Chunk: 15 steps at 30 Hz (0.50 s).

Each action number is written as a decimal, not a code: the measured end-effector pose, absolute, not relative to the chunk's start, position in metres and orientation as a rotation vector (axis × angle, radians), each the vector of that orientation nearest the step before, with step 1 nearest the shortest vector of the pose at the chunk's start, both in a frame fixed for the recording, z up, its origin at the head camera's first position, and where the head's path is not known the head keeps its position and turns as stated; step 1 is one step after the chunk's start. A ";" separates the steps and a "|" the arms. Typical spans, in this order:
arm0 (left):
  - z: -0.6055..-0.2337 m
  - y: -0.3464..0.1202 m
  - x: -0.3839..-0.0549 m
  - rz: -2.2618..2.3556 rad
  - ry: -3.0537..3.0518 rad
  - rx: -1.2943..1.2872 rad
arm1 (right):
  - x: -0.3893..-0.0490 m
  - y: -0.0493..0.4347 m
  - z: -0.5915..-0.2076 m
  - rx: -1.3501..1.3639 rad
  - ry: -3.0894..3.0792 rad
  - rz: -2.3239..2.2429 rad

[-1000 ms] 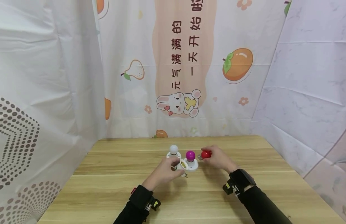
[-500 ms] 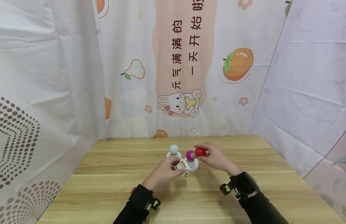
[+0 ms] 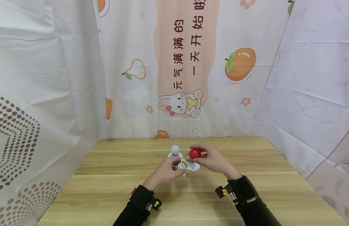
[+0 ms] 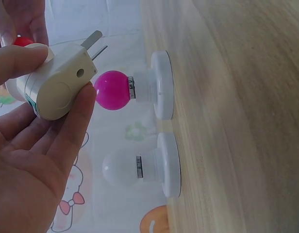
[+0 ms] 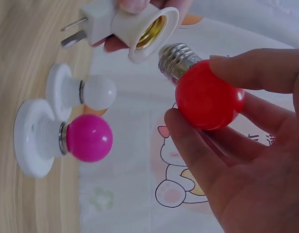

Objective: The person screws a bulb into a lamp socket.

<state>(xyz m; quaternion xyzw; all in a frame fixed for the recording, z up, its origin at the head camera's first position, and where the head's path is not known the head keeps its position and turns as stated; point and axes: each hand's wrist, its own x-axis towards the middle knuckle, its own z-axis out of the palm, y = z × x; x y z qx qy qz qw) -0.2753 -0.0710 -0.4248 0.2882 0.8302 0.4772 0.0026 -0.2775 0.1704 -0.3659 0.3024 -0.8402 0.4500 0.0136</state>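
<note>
My left hand (image 3: 163,173) grips a white plug-in lamp socket (image 4: 62,80), whose two metal prongs stick out and whose brass-lined mouth faces the other hand. Between the fingertips and thumb of my right hand (image 3: 214,159) is a red light bulb (image 5: 207,94). The bulb's silver screw base points at the socket mouth, close by but apart from it in the right wrist view. A magenta bulb (image 5: 90,138) sits in a round white lamp holder (image 5: 30,138) on the table. Beside it, a white bulb (image 5: 99,92) sits in a second white holder (image 5: 56,92).
The wooden table (image 3: 129,188) carries both lamp holders, just beyond my hands. A printed curtain (image 3: 129,103) hangs along the table's back edge, with white sheets (image 3: 44,78) at the sides.
My right hand has moved left with the red bulb, from right of the magenta bulb to close by the socket mouth. My left hand and the socket have barely moved.
</note>
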 end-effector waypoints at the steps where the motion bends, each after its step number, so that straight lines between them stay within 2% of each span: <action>1: -0.425 -0.071 -0.275 1.501 2.601 0.913 | -0.277 0.169 -0.366 0.951 -2.615 1.405; 15: -0.422 -0.071 -0.273 1.519 2.624 0.957 | -0.268 0.158 -0.361 0.981 -2.618 1.410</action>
